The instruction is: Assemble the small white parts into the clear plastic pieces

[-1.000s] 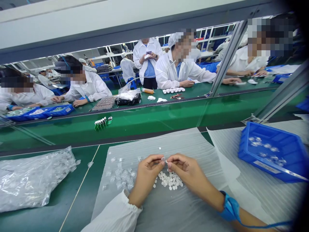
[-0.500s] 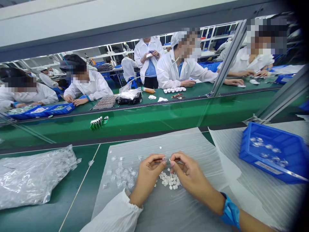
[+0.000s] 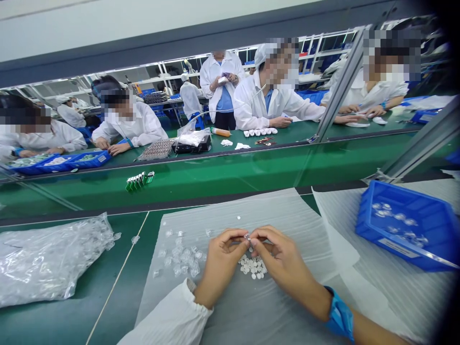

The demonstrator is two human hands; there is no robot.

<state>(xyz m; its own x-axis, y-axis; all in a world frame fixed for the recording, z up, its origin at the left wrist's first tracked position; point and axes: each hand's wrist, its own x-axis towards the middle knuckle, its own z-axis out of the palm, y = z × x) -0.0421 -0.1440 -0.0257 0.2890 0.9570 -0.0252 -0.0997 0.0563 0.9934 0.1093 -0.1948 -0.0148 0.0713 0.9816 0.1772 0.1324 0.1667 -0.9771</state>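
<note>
My left hand (image 3: 219, 261) and my right hand (image 3: 278, 258) meet fingertip to fingertip over a white foam sheet (image 3: 258, 211). Both pinch a tiny clear part (image 3: 247, 236) between thumb and forefinger. Under the hands lies a small heap of white round pieces (image 3: 253, 267). Left of it, several clear plastic caps (image 3: 181, 256) are scattered on the sheet. A blue strap (image 3: 339, 318) wraps my right wrist.
A clear bag of plastic parts (image 3: 46, 261) lies at the left. A blue bin (image 3: 406, 225) with a few clear parts stands at the right. A row of small green parts (image 3: 138, 180) rides the green conveyor. People in white coats work across the belt.
My fingertips have closed together on the tiny part. The green parts on the conveyor have drifted left.
</note>
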